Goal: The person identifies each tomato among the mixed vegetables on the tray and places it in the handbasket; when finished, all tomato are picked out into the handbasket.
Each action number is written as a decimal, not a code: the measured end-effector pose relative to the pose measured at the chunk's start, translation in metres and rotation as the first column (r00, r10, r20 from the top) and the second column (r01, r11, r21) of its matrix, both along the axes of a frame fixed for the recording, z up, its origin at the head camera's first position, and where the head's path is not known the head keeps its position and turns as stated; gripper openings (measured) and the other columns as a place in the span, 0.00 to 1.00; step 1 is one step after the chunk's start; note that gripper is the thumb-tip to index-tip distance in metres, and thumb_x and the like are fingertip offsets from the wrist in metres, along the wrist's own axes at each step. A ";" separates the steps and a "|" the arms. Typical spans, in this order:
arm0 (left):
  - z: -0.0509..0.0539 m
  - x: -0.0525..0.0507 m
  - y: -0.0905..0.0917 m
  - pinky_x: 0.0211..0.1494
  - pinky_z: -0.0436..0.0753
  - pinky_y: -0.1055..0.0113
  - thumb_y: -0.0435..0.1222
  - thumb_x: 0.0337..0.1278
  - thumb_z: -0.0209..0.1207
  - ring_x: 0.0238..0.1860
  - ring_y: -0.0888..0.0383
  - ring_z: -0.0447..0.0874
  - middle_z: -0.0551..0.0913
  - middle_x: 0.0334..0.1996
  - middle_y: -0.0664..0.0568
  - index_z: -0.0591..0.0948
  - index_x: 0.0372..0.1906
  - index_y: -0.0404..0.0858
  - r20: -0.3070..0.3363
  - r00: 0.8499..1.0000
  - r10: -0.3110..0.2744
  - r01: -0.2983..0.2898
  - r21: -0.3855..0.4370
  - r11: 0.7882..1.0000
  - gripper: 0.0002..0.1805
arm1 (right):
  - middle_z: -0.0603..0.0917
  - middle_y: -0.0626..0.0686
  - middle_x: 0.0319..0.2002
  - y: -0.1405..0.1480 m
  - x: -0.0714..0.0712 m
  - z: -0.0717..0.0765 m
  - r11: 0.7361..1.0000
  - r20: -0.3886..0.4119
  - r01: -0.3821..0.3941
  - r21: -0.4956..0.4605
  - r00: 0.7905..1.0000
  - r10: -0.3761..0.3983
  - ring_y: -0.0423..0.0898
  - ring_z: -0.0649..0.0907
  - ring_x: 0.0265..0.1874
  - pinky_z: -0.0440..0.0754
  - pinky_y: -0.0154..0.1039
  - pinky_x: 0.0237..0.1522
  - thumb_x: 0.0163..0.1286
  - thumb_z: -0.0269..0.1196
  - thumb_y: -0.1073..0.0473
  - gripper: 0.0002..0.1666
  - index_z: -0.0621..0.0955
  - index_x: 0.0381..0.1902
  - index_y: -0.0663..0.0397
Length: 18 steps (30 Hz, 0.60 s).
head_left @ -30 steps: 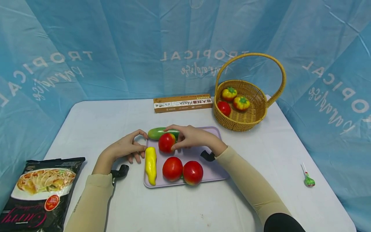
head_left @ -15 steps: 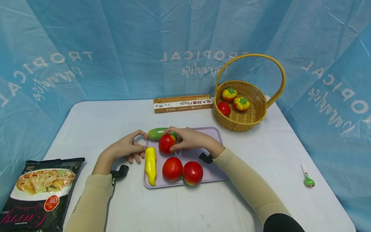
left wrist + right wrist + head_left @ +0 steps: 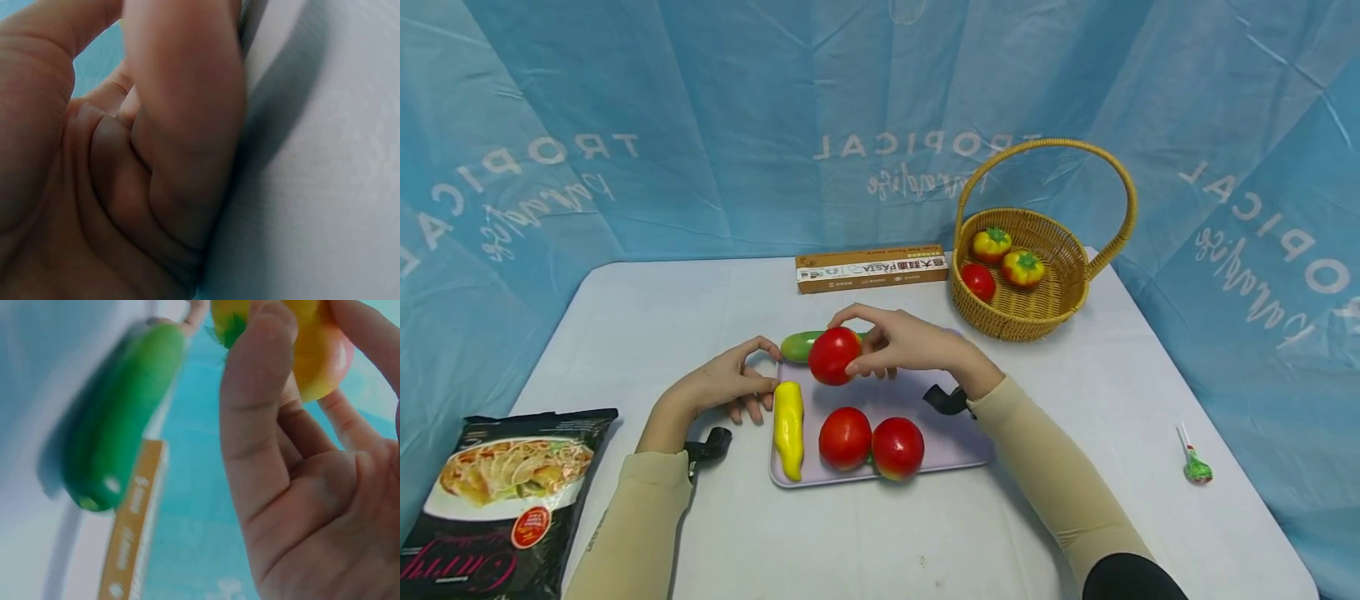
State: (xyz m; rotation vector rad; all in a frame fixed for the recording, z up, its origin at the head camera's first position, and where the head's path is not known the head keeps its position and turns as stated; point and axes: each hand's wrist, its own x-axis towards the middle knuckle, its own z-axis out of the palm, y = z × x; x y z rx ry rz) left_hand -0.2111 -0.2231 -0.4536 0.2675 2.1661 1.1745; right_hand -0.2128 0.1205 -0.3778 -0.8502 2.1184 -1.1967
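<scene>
My right hand [image 3: 902, 343] pinches a red tomato [image 3: 835, 356] between thumb and fingers, above the far left part of the lilac tray [image 3: 940, 417]. In the right wrist view its underside is yellow with a green stem, so the tomato [image 3: 315, 353] hangs stem down. Behind it lies a cucumber [image 3: 800, 347], partly hidden. My left hand [image 3: 724, 383] is at the tray's left rim, index finger arched and thumb tip near the edge, other fingers loosely curved; any grip is hidden. Beside it lies a yellow pepper [image 3: 788, 431]. Two tomatoes [image 3: 846, 439] sit at the tray's front.
A wicker basket [image 3: 1018, 327] with a tall handle stands at the back right, holding two yellow-red tomatoes [image 3: 1022, 267] and a red tomato [image 3: 978, 282]. A pasta box [image 3: 872, 268] lies behind the tray. A black noodle packet [image 3: 512, 500] is at left, a lollipop [image 3: 1197, 462] at right.
My right hand has raised the tomato off the tray, up and slightly away. It looks bigger and covers more of the cucumber. The left hand stays in place.
</scene>
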 end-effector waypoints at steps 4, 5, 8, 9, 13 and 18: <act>-0.001 -0.001 0.000 0.24 0.86 0.65 0.42 0.72 0.63 0.23 0.51 0.90 0.90 0.30 0.46 0.64 0.69 0.43 0.002 1.000 -0.004 0.004 0.006 1.000 0.29 | 0.88 0.62 0.33 0.020 -0.001 0.019 0.995 0.003 0.068 -0.079 0.998 -0.068 0.67 0.84 0.29 0.87 0.59 0.34 0.72 0.72 0.53 0.36 0.69 0.72 0.31; -0.001 0.000 0.000 0.24 0.86 0.65 0.42 0.72 0.63 0.23 0.52 0.90 0.90 0.30 0.46 0.64 0.69 0.43 0.001 1.000 -0.005 0.005 0.006 1.000 0.29 | 0.88 0.61 0.33 0.026 -0.001 0.024 0.991 -0.002 0.091 -0.093 0.996 -0.092 0.64 0.84 0.28 0.87 0.56 0.34 0.72 0.72 0.53 0.36 0.69 0.73 0.32; -0.001 0.000 0.000 0.24 0.86 0.65 0.42 0.72 0.63 0.23 0.52 0.89 0.90 0.30 0.46 0.64 0.69 0.43 -0.005 1.000 -0.009 0.009 0.009 1.000 0.29 | 0.89 0.60 0.34 0.046 -0.004 0.035 0.978 -0.017 0.167 -0.126 0.985 -0.171 0.60 0.85 0.29 0.88 0.53 0.33 0.73 0.71 0.54 0.37 0.68 0.74 0.35; 0.000 0.000 0.000 0.23 0.86 0.65 0.41 0.72 0.63 0.22 0.52 0.89 0.90 0.30 0.46 0.64 0.69 0.43 -0.007 1.000 -0.010 0.010 0.011 1.000 0.29 | 0.89 0.59 0.35 0.053 -0.006 0.037 0.970 -0.015 0.197 -0.139 0.979 -0.201 0.61 0.85 0.30 0.89 0.52 0.33 0.73 0.71 0.55 0.38 0.68 0.75 0.36; 0.001 0.001 0.001 0.23 0.86 0.65 0.41 0.72 0.63 0.23 0.52 0.90 0.90 0.30 0.46 0.64 0.69 0.43 -0.013 1.000 -0.011 0.011 0.017 1.000 0.28 | 0.89 0.60 0.38 0.086 -0.017 0.041 0.924 0.024 0.331 -0.191 0.943 -0.333 0.64 0.83 0.32 0.89 0.48 0.32 0.74 0.70 0.55 0.38 0.67 0.76 0.37; 0.001 0.001 0.001 0.24 0.86 0.66 0.41 0.72 0.63 0.23 0.52 0.90 0.90 0.30 0.46 0.64 0.69 0.43 -0.011 1.000 -0.005 0.005 0.018 1.000 0.29 | 0.89 0.58 0.40 0.125 -0.031 0.041 0.835 0.091 0.490 -0.250 0.871 -0.484 0.54 0.84 0.29 0.87 0.39 0.31 0.75 0.68 0.57 0.36 0.66 0.75 0.37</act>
